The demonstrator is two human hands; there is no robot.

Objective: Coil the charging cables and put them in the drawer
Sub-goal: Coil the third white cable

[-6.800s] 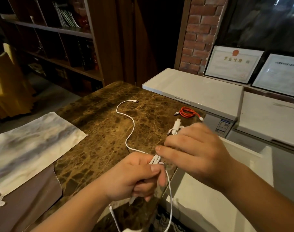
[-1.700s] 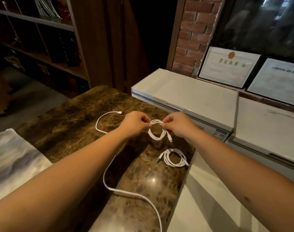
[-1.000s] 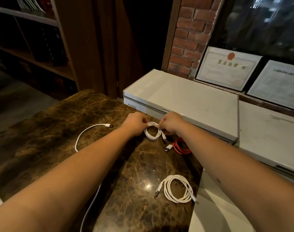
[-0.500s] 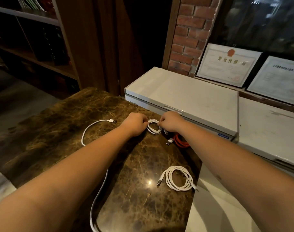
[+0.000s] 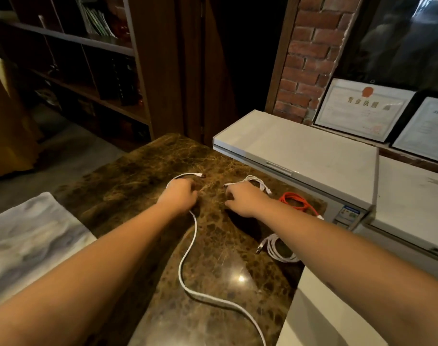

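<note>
**Hands over loose cable, three coils on marble top**

Left hand [image 5: 179, 196] lies knuckles-up on the long uncoiled white cable [image 5: 188, 248], fingers curled over it; cable snakes near across the marble table [image 5: 128, 193]. Right hand [image 5: 243, 199] hovers, fingers loosely bent, gripping nothing I can see. Small white coil [image 5: 256, 182] just beyond it. Orange coil [image 5: 296, 201] to the right, by the white chest freezer [image 5: 312, 156]. Second white coil [image 5: 275, 248] nearer, partly under the right forearm. Drawer not in sight.
</note>
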